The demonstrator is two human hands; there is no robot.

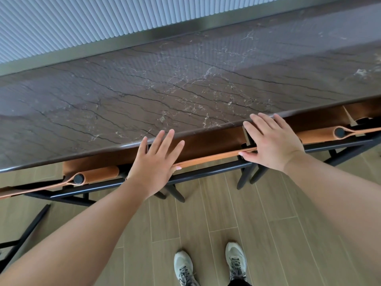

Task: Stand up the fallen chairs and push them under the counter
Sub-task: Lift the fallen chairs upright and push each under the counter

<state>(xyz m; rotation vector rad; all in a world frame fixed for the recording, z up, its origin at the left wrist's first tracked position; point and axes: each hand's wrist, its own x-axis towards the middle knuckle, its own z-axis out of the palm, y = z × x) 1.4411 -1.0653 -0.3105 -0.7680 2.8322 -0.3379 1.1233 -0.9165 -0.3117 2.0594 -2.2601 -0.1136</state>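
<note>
Fingers [159,141] of the left hand [153,164] are straight and spread, reaching over the near edge of the desk [144,89], with the thumb lying on the tan leather strap [208,158] that runs along the back of the middle chair [206,145]. Right hand [272,141] is likewise flat and splayed, its fingertips at the desk's near edge and its thumb resting on the same strap at that chair's right end. Neither hand curls round anything.

That chair stands upright, its brown leather tucked beneath the desk's near edge and its black frame and legs on the wooden floor [226,213]. Just beside it on the left, another chair [90,174] is also under the edge, with a rolled leather end around a black round cap. A third chair [329,129] sits beside the right hand, tucked in the same way.

Dark veined stone forms the desk top; behind its far edge runs a ribbed grey wall [82,23]. Two pale sneakers [208,265] stand on the floor, well back from the chairs.
</note>
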